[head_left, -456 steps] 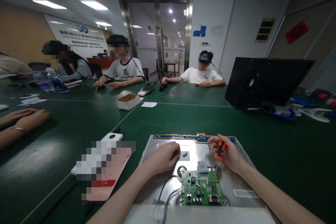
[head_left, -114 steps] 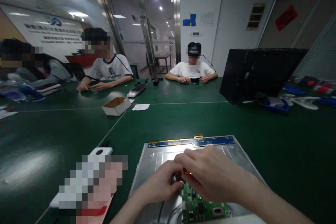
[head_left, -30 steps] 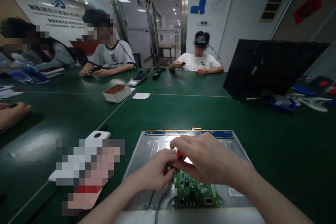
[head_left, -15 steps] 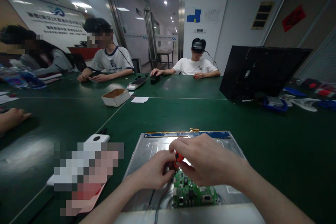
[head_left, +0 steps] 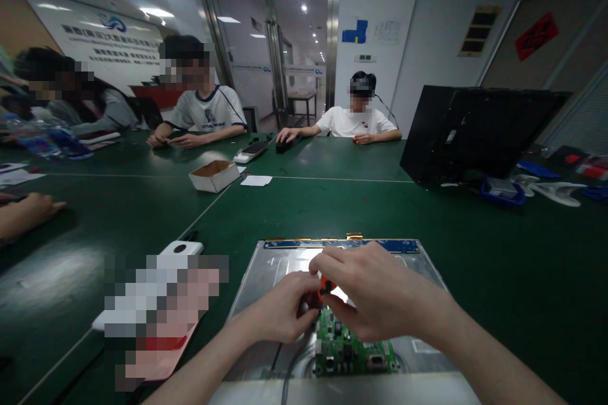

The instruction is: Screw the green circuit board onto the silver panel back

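My right hand (head_left: 375, 291) is closed around the short red-and-black handle of a screwdriver (head_left: 327, 286), held upright. Against its lower end, the fingers of my left hand (head_left: 289, 307) are pinched together, and the tip is hidden behind them. Both hands are over the upper left edge of a green circuit board (head_left: 351, 345). The board sits on the metal back of a flat display panel (head_left: 254, 278), which has a blue strip board (head_left: 342, 245) along its far edge. My right hand covers part of the green board.
Left of the panel lie a white device (head_left: 180, 250) and a pinkish packet (head_left: 190, 329), both partly blurred out. Farther off are an open box (head_left: 215, 177) and a black monitor (head_left: 479, 139). Other people sit around the green table (head_left: 332, 202); one person's hand (head_left: 33, 212) rests at the left.
The screwdriver handle has turned slightly between my right hand's fingers. Both hands keep nearly the same place on the panel, while the whole view has shifted a little.
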Demonstrator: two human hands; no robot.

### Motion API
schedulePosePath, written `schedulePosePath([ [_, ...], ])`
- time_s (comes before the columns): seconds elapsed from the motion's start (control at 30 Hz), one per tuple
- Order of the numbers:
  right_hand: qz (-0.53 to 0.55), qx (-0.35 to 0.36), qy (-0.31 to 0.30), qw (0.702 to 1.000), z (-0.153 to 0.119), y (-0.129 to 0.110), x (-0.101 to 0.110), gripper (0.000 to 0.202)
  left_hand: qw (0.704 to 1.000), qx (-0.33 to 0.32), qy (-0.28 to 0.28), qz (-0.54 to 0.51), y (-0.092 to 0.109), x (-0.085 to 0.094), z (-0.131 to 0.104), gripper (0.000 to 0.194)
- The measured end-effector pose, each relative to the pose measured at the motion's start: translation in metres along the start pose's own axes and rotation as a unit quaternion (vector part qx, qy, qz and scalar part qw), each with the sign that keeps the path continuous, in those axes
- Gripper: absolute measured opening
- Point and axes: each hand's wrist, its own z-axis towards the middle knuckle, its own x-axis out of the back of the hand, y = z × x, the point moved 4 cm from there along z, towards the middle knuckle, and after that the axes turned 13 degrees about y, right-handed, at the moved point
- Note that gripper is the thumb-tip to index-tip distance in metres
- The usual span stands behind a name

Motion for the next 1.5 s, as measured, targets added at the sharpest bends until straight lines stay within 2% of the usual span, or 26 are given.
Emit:
schedulePosePath([
  [0.2, -0.015, 0.002, 0.024, 1.000, -0.0002, 0.0003, 0.0000, 0.008, 0.999, -0.010, 0.023, 0.025, 0.0015, 0.0002, -0.0016, 0.018],
  [0.33, -0.021, -0.006, 0.020, 1.000, 0.0016, 0.0002, -0.0010, 0.007, 0.999, 0.001, 0.027, 0.025, 0.0011, 0.0001, -0.0022, 0.016],
  [0.53, -0.022, -0.043, 0.021, 0.999, 0.0021, 0.0039, -0.0019, 0.015, 1.000, -0.001, 0.019, 0.016, 0.0018, 0.0003, -0.0021, 0.011],
  [0.83, -0.023, -0.043, 0.006, 0.999, 0.0001, 0.0022, 0.0029, 0.013, 0.999, 0.018, -0.010, -0.028, -0.0017, -0.0011, -0.0004, 0.021],
  [0.97, -0.036, -0.062, 0.021, 0.997, 0.0019, 0.0036, 0.0015, 0.008, 0.999, 0.018, -0.005, -0.026, -0.0005, -0.0005, -0.0003, 0.025],
  [1.03, -0.042, -0.066, 0.018, 0.997, 0.0025, 0.0038, -0.0001, 0.012, 1.000, 0.014, 0.001, -0.012, 0.0001, 0.0002, -0.0005, 0.024],
  [1.1, -0.049, -0.061, 0.019, 0.997, 0.0026, 0.0033, -0.0012, 0.016, 1.000, 0.008, 0.008, 0.004, 0.0004, 0.0008, -0.0006, 0.020],
  [1.3, -0.021, -0.015, 0.019, 0.999, -0.0004, -0.0021, -0.0003, 0.012, 1.000, -0.002, 0.018, -0.004, 0.0002, 0.0002, -0.0001, 0.019],
  [1.5, -0.020, -0.016, 0.019, 0.999, 0.0000, -0.0019, 0.0002, 0.007, 1.000, 0.013, 0.020, 0.001, -0.0008, 0.0002, -0.0017, 0.014],
])
